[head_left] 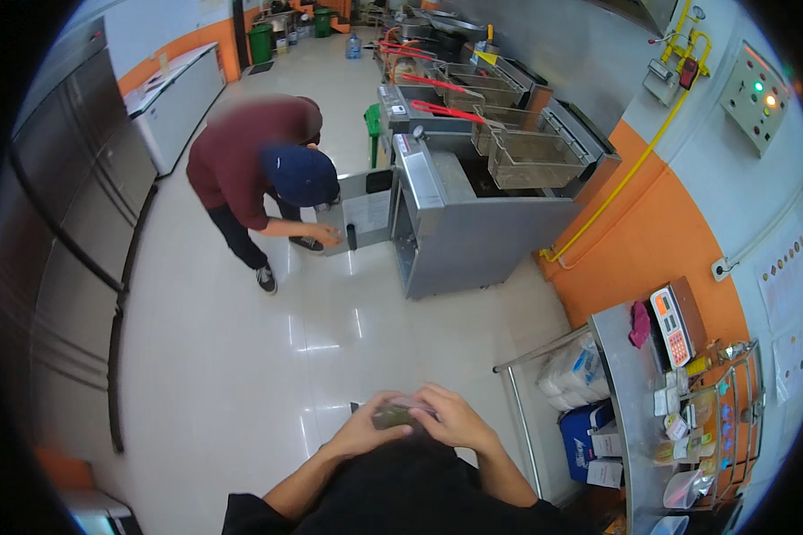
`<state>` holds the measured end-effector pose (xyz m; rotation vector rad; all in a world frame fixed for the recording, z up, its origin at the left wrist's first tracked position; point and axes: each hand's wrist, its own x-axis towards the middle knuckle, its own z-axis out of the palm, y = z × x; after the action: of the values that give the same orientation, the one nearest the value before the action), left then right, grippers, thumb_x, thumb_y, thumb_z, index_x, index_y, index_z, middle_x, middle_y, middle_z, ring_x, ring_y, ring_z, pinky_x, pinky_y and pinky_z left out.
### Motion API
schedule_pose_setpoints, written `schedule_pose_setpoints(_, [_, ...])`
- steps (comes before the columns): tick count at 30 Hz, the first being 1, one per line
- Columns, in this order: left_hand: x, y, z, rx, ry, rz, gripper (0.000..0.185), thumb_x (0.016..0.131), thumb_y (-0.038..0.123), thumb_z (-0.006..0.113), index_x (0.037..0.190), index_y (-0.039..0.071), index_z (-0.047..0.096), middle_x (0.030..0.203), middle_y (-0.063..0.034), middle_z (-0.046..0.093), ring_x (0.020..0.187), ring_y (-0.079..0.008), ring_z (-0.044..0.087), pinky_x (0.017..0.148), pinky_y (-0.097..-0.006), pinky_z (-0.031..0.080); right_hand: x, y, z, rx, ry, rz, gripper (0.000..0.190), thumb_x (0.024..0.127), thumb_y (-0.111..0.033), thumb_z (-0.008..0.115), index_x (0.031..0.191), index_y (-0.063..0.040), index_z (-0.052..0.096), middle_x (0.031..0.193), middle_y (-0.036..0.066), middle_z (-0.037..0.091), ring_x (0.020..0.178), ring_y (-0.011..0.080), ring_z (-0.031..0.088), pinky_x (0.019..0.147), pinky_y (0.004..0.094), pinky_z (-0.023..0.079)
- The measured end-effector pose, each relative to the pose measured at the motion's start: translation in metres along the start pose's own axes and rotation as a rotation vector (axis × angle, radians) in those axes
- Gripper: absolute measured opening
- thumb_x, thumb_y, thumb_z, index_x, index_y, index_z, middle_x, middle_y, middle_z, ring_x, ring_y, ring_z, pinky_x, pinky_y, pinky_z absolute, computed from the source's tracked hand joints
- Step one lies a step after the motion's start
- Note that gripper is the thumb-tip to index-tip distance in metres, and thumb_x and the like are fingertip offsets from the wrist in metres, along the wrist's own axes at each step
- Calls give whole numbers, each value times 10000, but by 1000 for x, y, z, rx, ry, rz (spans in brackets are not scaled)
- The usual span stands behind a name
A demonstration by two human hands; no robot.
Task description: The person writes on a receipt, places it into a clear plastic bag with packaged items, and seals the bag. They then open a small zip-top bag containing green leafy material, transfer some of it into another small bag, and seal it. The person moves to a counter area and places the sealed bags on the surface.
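Observation:
Close in front of my body, a small clear plastic bag with dark green contents (393,416) is held between both hands. My left hand (365,424) grips its left side, thumb across the front. Fingers of my right hand (452,418) pinch the bag's upper right part. What exactly the green contents are cannot be made out. Ahead, a person in a maroon top and blue cap (261,160) bends beside a steel deep fryer (488,234), one hand near its opened cabinet door (368,214).
Wire fry baskets with red handles (542,157) sit on the fryers. At right, a steel table (619,374) carries a digital scale (672,328), a pink cloth (639,324) and small containers. Steel refrigerators (73,254) line the left. A yellow gas pipe (626,174) runs down the wall.

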<state>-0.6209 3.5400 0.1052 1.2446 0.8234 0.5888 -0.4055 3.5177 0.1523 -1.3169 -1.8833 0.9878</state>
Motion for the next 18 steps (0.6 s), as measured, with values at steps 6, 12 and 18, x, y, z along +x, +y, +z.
schedule_pose_setpoints(6, [173, 27, -79, 199, -293, -82, 539, 866, 248, 818, 1306, 61, 568, 1126, -57, 660, 1050, -137, 613, 934, -307, 486, 119, 71, -42, 127, 237, 177, 170, 910, -147, 702, 980, -1, 649, 851, 107, 622, 760, 193, 593, 682, 316, 464])
schedule_pose_setpoints(12, [306, 35, -140, 157, -201, -66, 537, 877, 320, 786, 1290, 48, 575, 1129, -113, 682, 1052, -206, 649, 938, -347, 495, 260, 129, -97, 46, 163, 223, 207, 917, -166, 677, 1043, -5, 647, 898, 166, 626, 787, 339, 627, 695, 383, 488])
schedule_pose_setpoints(18, [409, 101, -210, 90, -156, -64, 494, 896, 220, 776, 1295, 15, 570, 1165, -91, 664, 1074, -157, 622, 948, -312, 488, 395, 146, -159, 56, 84, 187, 287, 906, -232, 715, 1088, -20, 649, 977, 164, 637, 857, 338, 650, 733, 396, 505])
